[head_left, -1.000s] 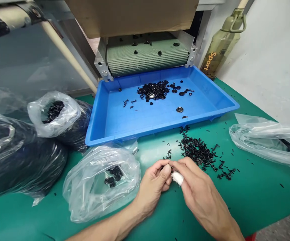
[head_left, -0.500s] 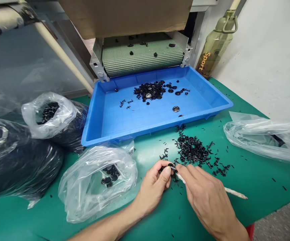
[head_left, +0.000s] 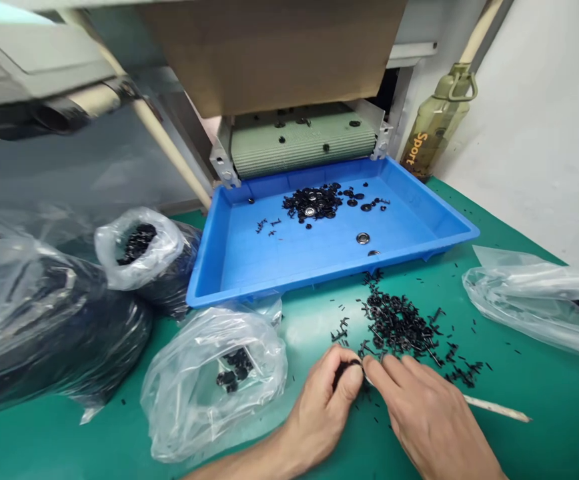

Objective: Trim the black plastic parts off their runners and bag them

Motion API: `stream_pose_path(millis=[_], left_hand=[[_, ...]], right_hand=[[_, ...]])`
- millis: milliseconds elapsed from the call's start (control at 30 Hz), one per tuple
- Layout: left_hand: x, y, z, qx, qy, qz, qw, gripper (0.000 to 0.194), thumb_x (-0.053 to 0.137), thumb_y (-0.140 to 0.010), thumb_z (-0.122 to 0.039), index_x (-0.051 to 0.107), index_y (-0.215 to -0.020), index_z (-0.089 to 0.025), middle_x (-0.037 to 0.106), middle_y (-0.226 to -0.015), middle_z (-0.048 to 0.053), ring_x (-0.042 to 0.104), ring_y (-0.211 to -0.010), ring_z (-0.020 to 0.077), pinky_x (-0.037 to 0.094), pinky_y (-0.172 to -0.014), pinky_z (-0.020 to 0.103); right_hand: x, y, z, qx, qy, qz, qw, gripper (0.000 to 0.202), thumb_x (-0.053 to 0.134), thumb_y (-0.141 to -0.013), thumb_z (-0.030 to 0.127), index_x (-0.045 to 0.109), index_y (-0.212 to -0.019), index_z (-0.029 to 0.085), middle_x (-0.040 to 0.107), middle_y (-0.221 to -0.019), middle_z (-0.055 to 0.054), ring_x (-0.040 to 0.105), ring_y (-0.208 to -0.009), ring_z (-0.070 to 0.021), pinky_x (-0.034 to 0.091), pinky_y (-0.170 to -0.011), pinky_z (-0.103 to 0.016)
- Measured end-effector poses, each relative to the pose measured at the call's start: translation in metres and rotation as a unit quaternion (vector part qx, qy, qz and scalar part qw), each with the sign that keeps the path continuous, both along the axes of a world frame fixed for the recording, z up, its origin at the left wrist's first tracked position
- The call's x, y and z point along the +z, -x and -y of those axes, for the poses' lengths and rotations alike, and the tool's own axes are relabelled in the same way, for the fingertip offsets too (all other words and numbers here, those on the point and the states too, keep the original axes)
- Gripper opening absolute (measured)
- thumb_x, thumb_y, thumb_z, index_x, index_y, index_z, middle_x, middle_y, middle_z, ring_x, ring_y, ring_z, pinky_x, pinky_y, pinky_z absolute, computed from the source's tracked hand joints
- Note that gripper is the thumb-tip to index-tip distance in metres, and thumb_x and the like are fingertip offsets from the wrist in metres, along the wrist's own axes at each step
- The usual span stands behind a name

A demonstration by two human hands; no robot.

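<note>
My left hand (head_left: 325, 400) is closed in a pinch on a small black plastic part (head_left: 354, 363), mostly hidden by the fingers. Close against it, my right hand (head_left: 427, 407) grips a thin tool with a whitish, stick-like handle (head_left: 498, 408) that sticks out to the right behind the hand. The tool's working end is hidden between the two hands. Just beyond my fingers lies a pile of small black plastic parts (head_left: 402, 323) on the green tabletop (head_left: 314, 333). An open clear plastic bag (head_left: 214, 413) holding several black parts lies left of my left hand.
A blue tray (head_left: 269, 288) with black round parts (head_left: 314, 201) stands below a green conveyor belt (head_left: 304, 147). Filled bags (head_left: 54, 327) (head_left: 164, 267) sit at left. Another plastic bag (head_left: 534, 300) lies at right, a bottle (head_left: 437, 120) behind. Small black scraps are scattered about.
The view has shifted, so the scene sits lower and further right. Both hands stay together at the black part; the tool's thin grey tip, visible before, is now hidden.
</note>
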State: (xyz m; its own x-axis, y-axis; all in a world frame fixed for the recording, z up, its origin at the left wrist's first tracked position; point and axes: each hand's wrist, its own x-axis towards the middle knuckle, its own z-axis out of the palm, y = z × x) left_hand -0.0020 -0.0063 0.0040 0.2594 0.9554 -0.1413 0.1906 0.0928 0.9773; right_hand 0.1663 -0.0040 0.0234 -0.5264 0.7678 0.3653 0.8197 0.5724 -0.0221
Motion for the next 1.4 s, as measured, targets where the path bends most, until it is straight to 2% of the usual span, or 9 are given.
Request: stream_pose_path(millis=[133, 333, 500, 567, 667, 800, 1067, 1233, 1400], left_hand=[[0.000, -0.001, 0.000, 0.009, -0.036, -0.026, 0.999, 0.024, 0.043, -0.097, -0.036, 0.053, -0.084, -0.019, 0.049, -0.079, 0.000, 0.045, -0.074, 0.0146, 0.037, -0.070, 0.026], [0.000, -0.001, 0.001, -0.030, -0.078, -0.030, 0.996, 0.026, 0.033, -0.099, -0.033, 0.051, -0.086, -0.019, 0.047, -0.082, 0.002, 0.045, -0.080, 0.0166, 0.037, -0.076, 0.029], [-0.001, 0.000, 0.004, -0.012, -0.077, -0.027, 0.997, 0.025, 0.036, -0.098, -0.036, 0.052, -0.090, -0.019, 0.046, -0.081, 0.001, 0.043, -0.076, 0.0153, 0.037, -0.072, 0.029], [-0.003, 0.002, 0.002, 0.026, -0.005, 0.034, 0.999, 0.026, 0.039, -0.096, -0.039, 0.051, -0.087, -0.019, 0.042, -0.072, -0.002, 0.039, -0.065, 0.0125, 0.035, -0.061, 0.026], [-0.003, 0.004, -0.003, 0.082, 0.123, 0.200, 0.969, 0.029, 0.045, -0.093, -0.044, 0.049, -0.080, -0.018, 0.037, -0.063, -0.006, 0.027, -0.048, 0.0071, 0.022, -0.044, 0.021], [0.003, 0.008, -0.011, 0.159, 0.169, 0.330, 0.915, 0.030, 0.046, -0.093, -0.041, 0.047, -0.074, -0.018, 0.042, -0.063, -0.006, 0.021, -0.042, 0.0034, 0.016, -0.039, 0.018], [0.007, 0.011, -0.019, 0.218, 0.201, 0.428, 0.854, 0.011, 0.057, -0.085, -0.025, 0.058, -0.085, -0.014, 0.052, -0.078, 0.000, 0.036, -0.051, 0.0043, 0.024, -0.039, 0.014], [0.009, 0.008, -0.018, 0.228, 0.187, 0.379, 0.877, 0.020, 0.060, -0.087, -0.034, 0.059, -0.083, -0.015, 0.054, -0.083, 0.001, 0.039, -0.057, 0.0057, 0.026, -0.042, 0.015], [0.004, 0.005, -0.012, 0.148, 0.185, 0.289, 0.928, 0.027, 0.059, -0.089, -0.043, 0.058, -0.084, -0.016, 0.051, -0.063, -0.003, 0.031, -0.049, 0.0053, 0.018, -0.043, 0.019]], right_hand=[[-0.013, -0.001, 0.003, 0.017, -0.016, -0.021, 1.000, 0.032, 0.035, -0.078, 0.002, 0.051, -0.098, 0.022, 0.055, -0.067, 0.001, 0.054, -0.059, -0.0175, 0.032, -0.056, -0.029], [-0.030, -0.005, 0.005, 0.012, 0.214, -0.134, 0.968, 0.023, 0.033, -0.086, 0.008, 0.046, -0.088, 0.027, 0.052, -0.055, 0.008, 0.045, -0.039, -0.0109, 0.032, -0.039, -0.018], [-0.037, -0.010, -0.008, -0.101, 0.265, -0.181, 0.942, 0.021, 0.032, -0.093, 0.025, 0.052, -0.087, 0.027, 0.046, -0.048, 0.007, 0.044, -0.038, -0.0128, 0.034, -0.039, -0.019], [-0.035, -0.012, -0.009, -0.124, 0.268, -0.182, 0.938, 0.023, 0.033, -0.093, 0.027, 0.056, -0.093, 0.027, 0.048, -0.049, 0.006, 0.046, -0.039, -0.0132, 0.034, -0.039, -0.020], [-0.029, -0.011, -0.007, -0.141, 0.246, -0.187, 0.941, 0.030, 0.031, -0.090, 0.021, 0.058, -0.102, 0.026, 0.062, -0.066, 0.001, 0.058, -0.050, -0.0137, 0.041, -0.046, -0.021], [-0.023, -0.011, 0.000, -0.150, 0.193, -0.182, 0.953, 0.035, 0.030, -0.092, 0.019, 0.060, -0.108, 0.022, 0.065, -0.098, -0.008, 0.065, -0.080, -0.0180, 0.049, -0.066, -0.026], [-0.012, 0.009, 0.000, -0.111, 0.179, -0.173, 0.962, 0.029, 0.038, -0.093, 0.016, 0.062, -0.107, 0.022, 0.059, -0.089, -0.003, 0.059, -0.064, -0.0124, 0.042, -0.056, -0.023], [-0.009, 0.032, -0.012, -0.119, 0.186, -0.105, 0.970, 0.028, 0.042, -0.089, 0.012, 0.065, -0.102, 0.022, 0.058, -0.084, -0.001, 0.054, -0.057, -0.0119, 0.032, -0.049, -0.025], [0.000, 0.029, -0.009, -0.106, 0.191, -0.213, 0.952, 0.026, 0.039, -0.095, 0.018, 0.063, -0.100, 0.023, 0.058, -0.087, -0.001, 0.057, -0.066, -0.0117, 0.040, -0.059, -0.024]])
